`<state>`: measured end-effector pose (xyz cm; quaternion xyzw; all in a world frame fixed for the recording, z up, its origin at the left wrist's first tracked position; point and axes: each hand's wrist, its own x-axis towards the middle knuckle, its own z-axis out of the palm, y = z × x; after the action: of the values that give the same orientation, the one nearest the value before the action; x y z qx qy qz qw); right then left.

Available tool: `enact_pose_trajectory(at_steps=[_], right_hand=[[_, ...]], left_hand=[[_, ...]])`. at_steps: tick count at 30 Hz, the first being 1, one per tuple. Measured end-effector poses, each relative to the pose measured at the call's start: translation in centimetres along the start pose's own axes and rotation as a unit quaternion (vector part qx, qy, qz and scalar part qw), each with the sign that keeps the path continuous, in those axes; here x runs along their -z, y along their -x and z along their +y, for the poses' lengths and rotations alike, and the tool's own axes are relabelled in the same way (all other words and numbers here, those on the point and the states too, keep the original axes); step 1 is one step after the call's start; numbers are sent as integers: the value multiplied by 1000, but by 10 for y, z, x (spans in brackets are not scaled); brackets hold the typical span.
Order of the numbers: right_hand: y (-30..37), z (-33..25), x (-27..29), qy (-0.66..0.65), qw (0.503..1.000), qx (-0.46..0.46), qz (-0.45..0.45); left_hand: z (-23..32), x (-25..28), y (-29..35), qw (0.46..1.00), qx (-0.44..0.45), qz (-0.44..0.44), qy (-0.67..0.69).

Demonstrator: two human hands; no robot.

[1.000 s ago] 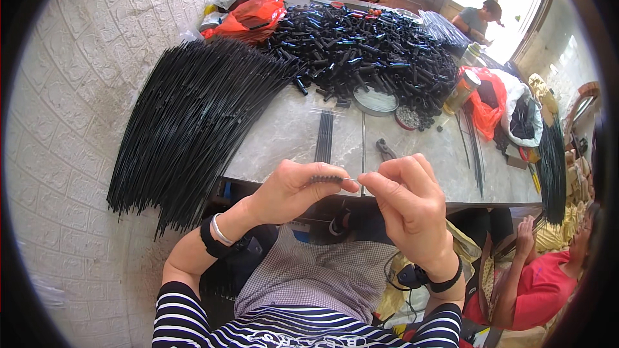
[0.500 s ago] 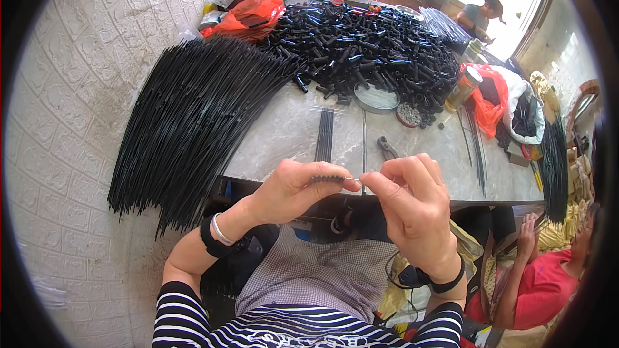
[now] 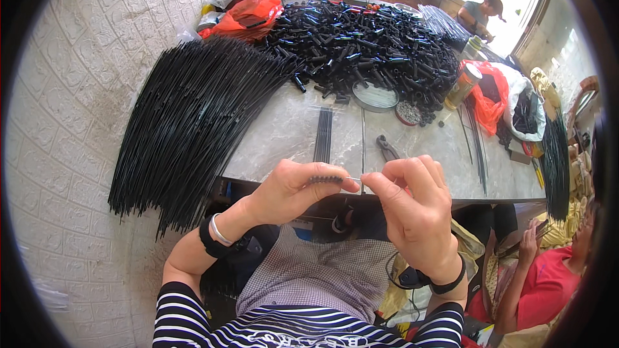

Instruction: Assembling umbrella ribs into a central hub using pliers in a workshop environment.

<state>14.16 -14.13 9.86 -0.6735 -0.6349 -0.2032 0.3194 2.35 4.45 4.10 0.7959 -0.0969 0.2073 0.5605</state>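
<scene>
My left hand (image 3: 282,188) is closed around a short row of black rod ends (image 3: 327,180), pinched between thumb and fingers. A thin pale wire (image 3: 352,179) sticks out of the row toward the right. My right hand (image 3: 416,203) has thumb and forefinger pressed together at the wire's far end; its other fingers are curled. Beyond the hands, a flat row of thin black rods (image 3: 324,138) lies on the grey table (image 3: 277,138), with fine pale wires (image 3: 327,109) across its far end. Pincers (image 3: 387,147) lie just beyond my right hand.
Left is a large sheaf of black rods (image 3: 193,122); a heap of short black tubes (image 3: 367,45) fills the back. A round shallow dish (image 3: 375,96), a bowl of small metal bits (image 3: 408,113) and a jar (image 3: 463,86) stand nearer. A person in red (image 3: 541,290) sits right; others work behind.
My hands stay nearly in place, the left still gripping the row and the right at the wire. At the right, the seated person's hands have shifted slightly.
</scene>
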Motion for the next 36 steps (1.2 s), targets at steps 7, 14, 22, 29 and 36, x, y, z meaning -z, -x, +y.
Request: enact_pose_trajectory(at_steps=[7,14,22,29,36], right_hand=[[-1,-1,2,-8,1000,1,-12],[-1,-4,5,5,1000,1,-15],[-2,-8,5,42,998,39,7],[-2,-5,-2,-25,1000,6,3],[-5,-1,-5,-98,995,-22,-11]], left_hand=[[-1,0,0,1000,8,-6,3],[2,-1,-2,1000,2,-3,0],[5,0,-1,1000,14,-7,6],[3,-1,0,1000,5,-10,14],[2,-2,1,1000,-2,-19,12]])
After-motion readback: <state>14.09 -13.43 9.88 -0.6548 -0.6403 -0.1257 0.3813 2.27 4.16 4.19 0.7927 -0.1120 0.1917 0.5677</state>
